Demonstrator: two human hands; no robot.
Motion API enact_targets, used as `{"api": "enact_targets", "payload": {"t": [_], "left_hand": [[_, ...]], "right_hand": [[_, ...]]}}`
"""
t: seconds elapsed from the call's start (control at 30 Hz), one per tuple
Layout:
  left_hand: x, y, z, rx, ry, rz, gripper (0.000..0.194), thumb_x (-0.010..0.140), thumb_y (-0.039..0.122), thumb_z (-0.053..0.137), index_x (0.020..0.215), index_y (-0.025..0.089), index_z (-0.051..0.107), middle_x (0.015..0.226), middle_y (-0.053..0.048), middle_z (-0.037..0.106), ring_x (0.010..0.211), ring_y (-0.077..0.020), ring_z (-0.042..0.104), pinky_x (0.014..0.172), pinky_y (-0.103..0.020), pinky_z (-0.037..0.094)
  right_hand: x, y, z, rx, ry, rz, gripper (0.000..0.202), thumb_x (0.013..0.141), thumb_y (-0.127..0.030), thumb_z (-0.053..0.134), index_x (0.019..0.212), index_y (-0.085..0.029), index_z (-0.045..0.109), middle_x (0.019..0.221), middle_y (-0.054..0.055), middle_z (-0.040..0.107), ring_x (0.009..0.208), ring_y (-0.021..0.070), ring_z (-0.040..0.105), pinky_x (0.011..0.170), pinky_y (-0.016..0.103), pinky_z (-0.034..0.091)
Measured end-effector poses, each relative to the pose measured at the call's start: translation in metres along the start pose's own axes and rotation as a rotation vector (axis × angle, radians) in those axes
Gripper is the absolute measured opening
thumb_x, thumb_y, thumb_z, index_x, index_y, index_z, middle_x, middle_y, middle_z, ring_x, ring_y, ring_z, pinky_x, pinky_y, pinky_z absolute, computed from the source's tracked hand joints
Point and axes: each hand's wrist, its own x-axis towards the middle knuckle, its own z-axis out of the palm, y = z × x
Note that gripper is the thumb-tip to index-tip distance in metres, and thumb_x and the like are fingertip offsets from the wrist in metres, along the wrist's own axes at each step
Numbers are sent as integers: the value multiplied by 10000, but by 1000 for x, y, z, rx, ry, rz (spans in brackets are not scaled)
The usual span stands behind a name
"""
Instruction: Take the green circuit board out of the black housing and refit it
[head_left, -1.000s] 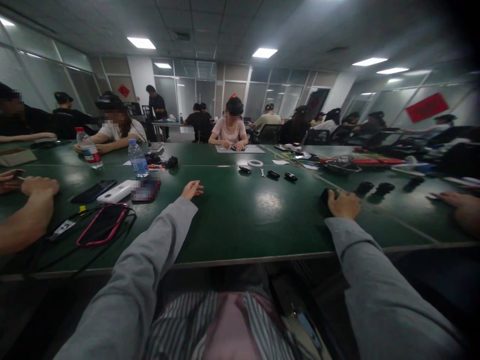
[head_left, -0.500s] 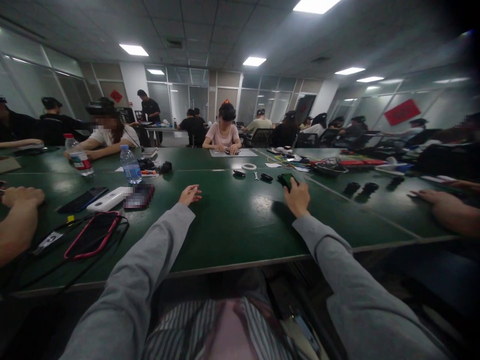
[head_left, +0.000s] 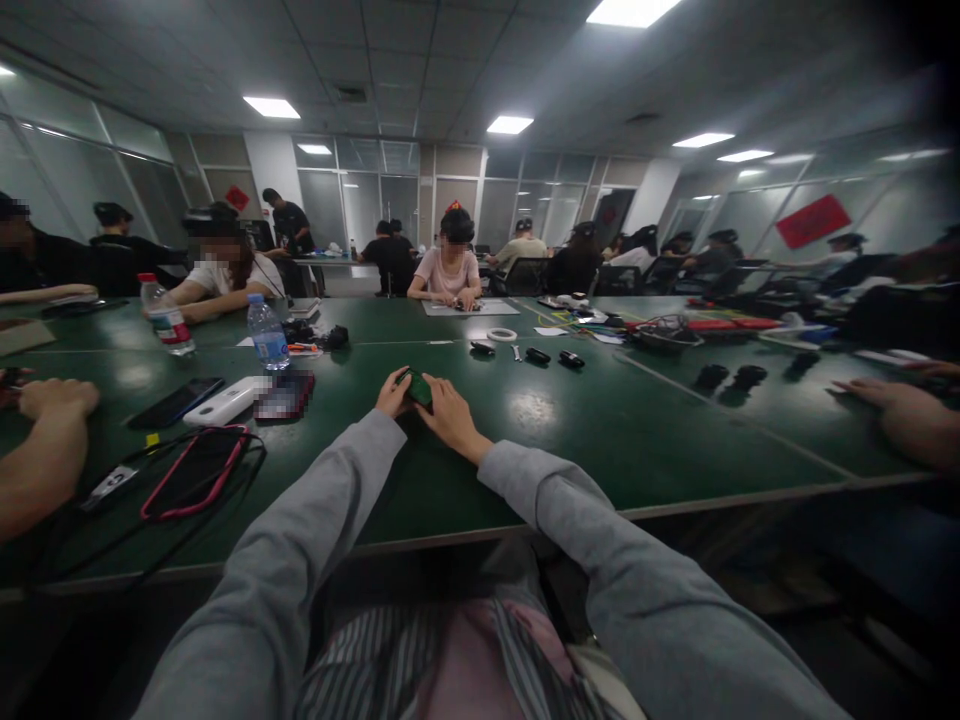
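Both my hands meet over the green table (head_left: 600,440), closed around a small flat green-and-black object (head_left: 420,388) whose kind I cannot make out. My left hand (head_left: 392,392) grips its left edge. From the right, the fingers of my right hand (head_left: 452,415) press on its other side and partly cover it. Beyond my right hand, in a loose row, lie a black oval piece (head_left: 481,348), a small silvery wrench-shaped piece (head_left: 516,353), a second black piece (head_left: 537,356) and a third (head_left: 571,359).
To my left lie a pink-edged phone case (head_left: 196,472) with a black cord, a dark phone (head_left: 176,402) and a white device (head_left: 225,400). Two bottles, one blue-capped (head_left: 268,335), stand behind them. A white ring (head_left: 501,335) lies ahead. Co-workers' hands rest at both sides.
My right hand has brought the green-and-black object from the right to the middle. My left hand, open before, has closed on it too. A black piece at the row's right end now shows.
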Motion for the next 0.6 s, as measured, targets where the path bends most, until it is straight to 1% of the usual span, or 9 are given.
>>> {"api": "enact_targets", "payload": {"t": [0.07,0.13,0.17,0.23,0.3,0.37,0.43,0.5,0.6], "left_hand": [[-1,0,-1,-59,-31,1,463,785,315,616,1231,245,513,918,-44,609,619,-101,573,531,-214,470],[-3,2,-1,-91,-50,11,448,759,277,644,1194,247,540,927,-40,611,648,-105,584,557,-217,478],[-4,4,-1,-99,-58,7,447,753,271,651,1186,254,543,944,-41,611,663,-109,589,567,-221,482],[-6,8,0,-103,-72,-21,451,755,288,650,1191,279,536,996,-44,609,684,-115,598,577,-230,488],[-9,12,2,-118,-84,-36,456,763,295,645,1203,298,524,1053,-44,601,710,-115,604,592,-232,492],[-12,17,3,-148,-101,-23,454,773,278,636,1211,295,519,1093,-44,592,741,-115,605,605,-223,491],[-14,20,4,-179,-129,-1,448,784,263,623,1219,285,519,1112,-45,588,766,-117,605,610,-220,491],[-15,22,5,-211,-166,3,450,793,254,612,1232,278,515,1114,-45,593,793,-123,606,629,-227,497],[-14,23,8,-267,-184,-35,467,807,259,600,1262,262,494,1091,-50,613,844,-139,615,703,-258,511]], "right_hand": [[1,5,-1,77,1,26,581,777,-422,606,1301,-284,395,1262,87,445,1215,289,376,1052,504,304],[4,12,-1,201,27,97,602,737,-477,641,1255,-261,421,1244,84,458,1186,262,420,1048,473,324],[5,16,0,284,42,158,600,734,-504,637,1235,-249,426,1214,82,478,1151,243,457,1033,457,348],[9,21,0,481,54,328,563,751,-545,601,1192,-238,434,1107,64,535,1037,203,537,967,427,423],[11,24,-3,724,13,501,509,760,-563,583,1135,-244,451,993,34,576,912,177,590,860,404,499],[12,22,-8,992,-94,620,450,761,-543,598,1076,-247,474,932,18,598,832,168,613,765,386,542],[12,18,-13,1214,-222,679,397,766,-501,615,1036,-235,495,915,24,614,809,170,623,715,374,559],[11,13,-16,1331,-286,707,362,770,-457,625,1020,-224,506,915,33,620,817,168,623,700,355,565],[11,9,-15,1342,-224,712,377,743,-400,665,1036,-239,492,952,23,605,838,157,612,674,325,572]]}}
